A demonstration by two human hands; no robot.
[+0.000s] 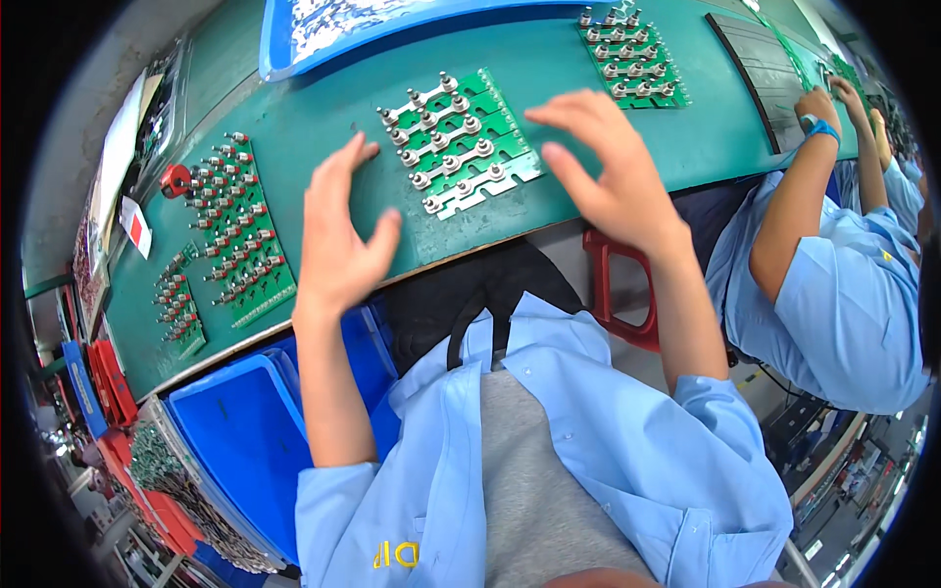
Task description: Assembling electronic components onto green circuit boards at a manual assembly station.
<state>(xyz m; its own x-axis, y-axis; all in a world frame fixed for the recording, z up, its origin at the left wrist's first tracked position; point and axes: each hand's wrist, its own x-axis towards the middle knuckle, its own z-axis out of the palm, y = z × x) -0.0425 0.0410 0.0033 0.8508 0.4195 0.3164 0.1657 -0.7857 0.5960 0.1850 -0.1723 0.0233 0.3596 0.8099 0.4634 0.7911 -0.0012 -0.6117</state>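
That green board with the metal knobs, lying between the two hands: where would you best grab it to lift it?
Probably by its two bare side edges, one hand coming in from each side. The green board lies flat on the green table, its top crowded with upright metal knobs, so only the rims look free. The left hand and right hand flank it.

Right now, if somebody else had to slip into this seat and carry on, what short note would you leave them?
Left hand: open, fingers spread, holding nothing, just left of the green circuit board panel.
Right hand: open, empty, fingers curled above the panel's right edge.
The panel lies flat on the green table, its rows filled with silver-capped parts.
Done: nothing gripped; whether the panel is finished cannot be told.
Around: a panel with red-tipped parts to the left, another filled panel to the far right, a blue bin below the table edge.
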